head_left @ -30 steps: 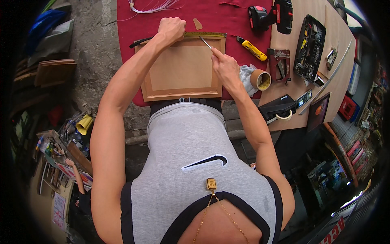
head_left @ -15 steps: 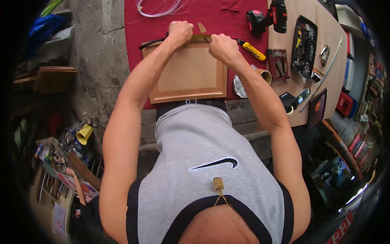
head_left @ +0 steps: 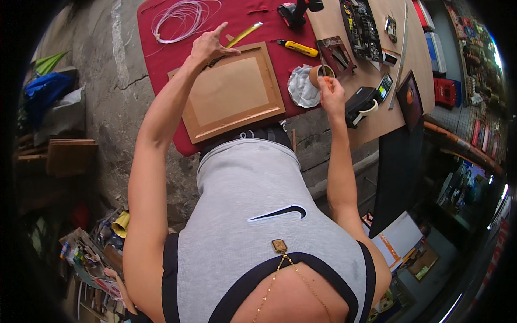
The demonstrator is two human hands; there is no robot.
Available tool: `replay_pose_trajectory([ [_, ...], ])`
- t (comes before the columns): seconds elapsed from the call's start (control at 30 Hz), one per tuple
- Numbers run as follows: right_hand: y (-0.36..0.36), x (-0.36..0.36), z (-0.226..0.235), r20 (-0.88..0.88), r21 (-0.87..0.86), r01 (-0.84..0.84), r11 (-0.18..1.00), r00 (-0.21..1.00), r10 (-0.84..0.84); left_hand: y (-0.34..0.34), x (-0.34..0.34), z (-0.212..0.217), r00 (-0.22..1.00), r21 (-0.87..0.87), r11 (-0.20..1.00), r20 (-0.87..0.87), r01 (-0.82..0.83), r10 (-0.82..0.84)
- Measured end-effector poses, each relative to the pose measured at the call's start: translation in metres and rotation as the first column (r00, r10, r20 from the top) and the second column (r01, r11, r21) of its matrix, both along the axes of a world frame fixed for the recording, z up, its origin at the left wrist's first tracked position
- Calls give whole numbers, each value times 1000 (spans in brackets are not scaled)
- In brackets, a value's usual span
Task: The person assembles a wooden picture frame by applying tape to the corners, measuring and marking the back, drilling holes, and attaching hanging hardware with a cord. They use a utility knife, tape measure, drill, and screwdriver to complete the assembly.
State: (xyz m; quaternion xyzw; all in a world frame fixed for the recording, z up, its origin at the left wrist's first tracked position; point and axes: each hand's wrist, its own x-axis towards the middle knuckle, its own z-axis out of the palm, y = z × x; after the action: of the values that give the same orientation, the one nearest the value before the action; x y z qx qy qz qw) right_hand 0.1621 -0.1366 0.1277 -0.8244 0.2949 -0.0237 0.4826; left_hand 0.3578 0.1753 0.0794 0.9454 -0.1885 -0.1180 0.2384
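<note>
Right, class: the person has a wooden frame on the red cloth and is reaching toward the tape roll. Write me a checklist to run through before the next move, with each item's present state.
1. Wooden frame lies flat on the red cloth: ok.
2. Left hand steadies the frame at its far edge, fingers spread: ok.
3. Right hand is at the tape roll: ok; firm grip on it: cannot tell.
4. Yellow utility knife lies apart from both hands: ok; blade retracted: cannot tell.
5. White cord coil lies off the frame: ok.
6. Crumpled white rag crowds the tape roll: not ok.
</note>
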Motion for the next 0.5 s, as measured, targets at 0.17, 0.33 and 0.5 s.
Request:
replay_pose_trajectory([
  [0.17,-32,-39,-55,-53,73,110,991,993,-106,-59,-33,0,969,-347,907,-141,-239,202],
  [0.33,-36,-28,-46,-23,-151,-154,977,988,152,-159,-59,-37,790,-298,813,-542,-500,287],
  [0.5,-72,-5,-52,69,-231,-214,949,970,235,-227,-85,-83,570,-229,681,-753,-695,329],
])
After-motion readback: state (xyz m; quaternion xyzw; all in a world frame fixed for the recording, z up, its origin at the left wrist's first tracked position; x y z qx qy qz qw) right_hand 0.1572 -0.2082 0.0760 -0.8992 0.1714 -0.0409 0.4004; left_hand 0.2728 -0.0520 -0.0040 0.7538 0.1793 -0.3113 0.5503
